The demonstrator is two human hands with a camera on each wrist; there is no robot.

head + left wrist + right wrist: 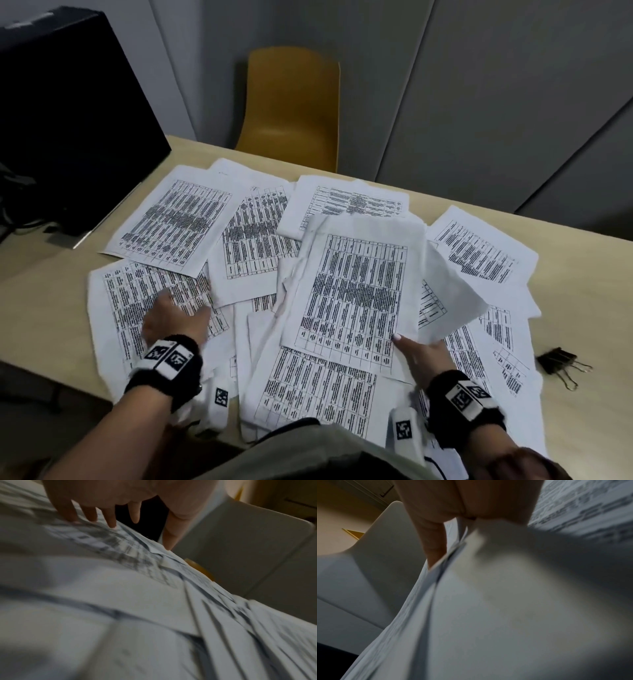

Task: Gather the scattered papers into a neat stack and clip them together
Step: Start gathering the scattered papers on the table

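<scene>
Many printed sheets (260, 246) covered in tables lie scattered and overlapping over the tan table (582, 274). My right hand (416, 354) grips a small bundle of sheets (359, 291) by its near right corner, thumb on top, and holds it raised above the rest; in the right wrist view the bundle (505, 601) fills the frame under the hand (436, 536). My left hand (174, 318) lies with straight fingers on a sheet (113, 301) at the left; the left wrist view shows those fingers (111, 519) touching the paper (120, 588). Black binder clips (556, 361) lie at the right.
A black monitor (65, 113) stands at the far left with cables beside it. A yellow chair (291, 106) is pushed in at the table's far side, before grey cabinet doors (479, 102). Sheets at the near edge overhang toward my body.
</scene>
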